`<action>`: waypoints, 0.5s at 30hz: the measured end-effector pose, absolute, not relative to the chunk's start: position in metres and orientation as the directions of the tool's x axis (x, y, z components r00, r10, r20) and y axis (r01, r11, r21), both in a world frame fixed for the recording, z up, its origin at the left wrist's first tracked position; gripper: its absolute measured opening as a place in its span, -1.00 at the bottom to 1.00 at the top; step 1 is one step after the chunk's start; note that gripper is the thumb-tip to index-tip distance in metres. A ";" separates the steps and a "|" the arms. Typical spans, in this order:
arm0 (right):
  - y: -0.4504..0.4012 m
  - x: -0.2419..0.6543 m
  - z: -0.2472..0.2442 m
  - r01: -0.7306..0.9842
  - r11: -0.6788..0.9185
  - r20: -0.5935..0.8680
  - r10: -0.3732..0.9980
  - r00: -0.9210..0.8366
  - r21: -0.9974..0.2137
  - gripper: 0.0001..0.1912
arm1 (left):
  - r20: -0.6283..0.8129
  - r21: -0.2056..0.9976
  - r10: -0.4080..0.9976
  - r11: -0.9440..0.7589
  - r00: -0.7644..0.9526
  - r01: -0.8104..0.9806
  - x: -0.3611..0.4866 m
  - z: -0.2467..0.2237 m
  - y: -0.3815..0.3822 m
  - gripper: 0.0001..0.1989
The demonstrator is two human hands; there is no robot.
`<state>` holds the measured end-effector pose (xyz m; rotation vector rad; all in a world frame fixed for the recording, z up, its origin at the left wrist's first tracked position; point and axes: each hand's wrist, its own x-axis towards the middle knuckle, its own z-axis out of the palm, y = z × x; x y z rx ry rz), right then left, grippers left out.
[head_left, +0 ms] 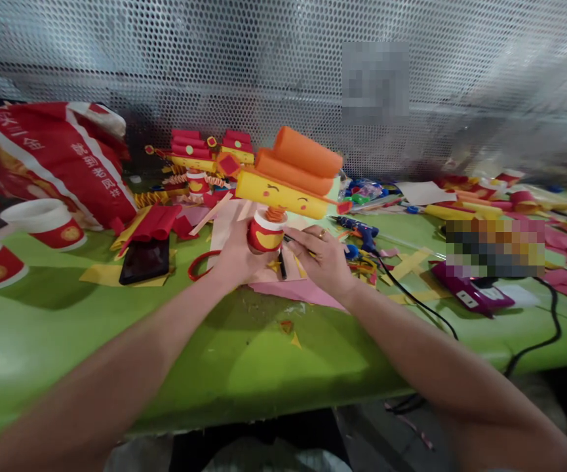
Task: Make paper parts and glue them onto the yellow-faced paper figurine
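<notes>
My left hand point(238, 257) is closed round the small paper cup point(265, 234) that forms the base of a paper figure. The cup is white with a red wrap and a yellow curved patch. Above it, on a folded orange paper neck point(276, 214), sits a yellow paper roll point(283, 195) with a drawn face, topped by orange paper rolls point(299, 160). My right hand point(323, 255) is beside the cup, thumb and fingers pinched together; a small dark piece shows at their tips, too little to name. Below the cup a black stick-like thing point(282, 263) lies near a yellow star-like scrap point(274, 266).
Red-handled scissors point(199, 265), a phone point(145, 261) and white-and-red cups point(50, 224) are on the left. A blue glue gun point(359, 231) with a black cord lies to the right, near a purple packet point(474, 292). Similar figures point(192, 157) stand behind, before a perforated metal wall.
</notes>
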<state>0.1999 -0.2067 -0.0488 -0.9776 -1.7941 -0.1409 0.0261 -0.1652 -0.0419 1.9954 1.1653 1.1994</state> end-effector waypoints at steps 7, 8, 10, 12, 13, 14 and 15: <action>-0.221 0.197 -0.034 0.916 0.390 0.706 0.623 -0.336 0.092 -0.57 | 0.476 0.660 0.818 -0.575 0.323 0.484 0.032 -0.046 -0.169 -0.37; -0.222 0.196 -0.033 0.926 0.364 0.683 0.653 -0.328 0.098 -0.56 | 0.483 0.644 0.811 -0.584 0.330 0.494 0.032 -0.046 -0.170 -0.37; -0.222 0.195 -0.032 0.938 0.337 0.653 0.693 -0.304 0.080 -0.56 | 0.496 0.611 0.797 -0.602 0.345 0.514 0.033 -0.045 -0.172 -0.38; -0.222 0.195 -0.032 0.938 0.346 0.655 0.700 -0.285 0.038 -0.57 | 0.497 0.591 0.793 -0.606 0.352 0.531 0.033 -0.043 -0.176 -0.38; -0.222 0.196 -0.032 0.932 0.362 0.666 0.692 -0.278 0.012 -0.59 | 0.491 0.591 0.796 -0.602 0.353 0.537 0.034 -0.042 -0.179 -0.38; -0.221 0.197 -0.033 0.923 0.384 0.682 0.680 -0.270 -0.017 -0.61 | 0.480 0.595 0.800 -0.598 0.359 0.537 0.034 -0.040 -0.181 -0.38; -0.221 0.198 -0.033 0.912 0.407 0.699 0.666 -0.260 -0.049 -0.62 | 0.469 0.602 0.804 -0.594 0.366 0.534 0.035 -0.039 -0.182 -0.38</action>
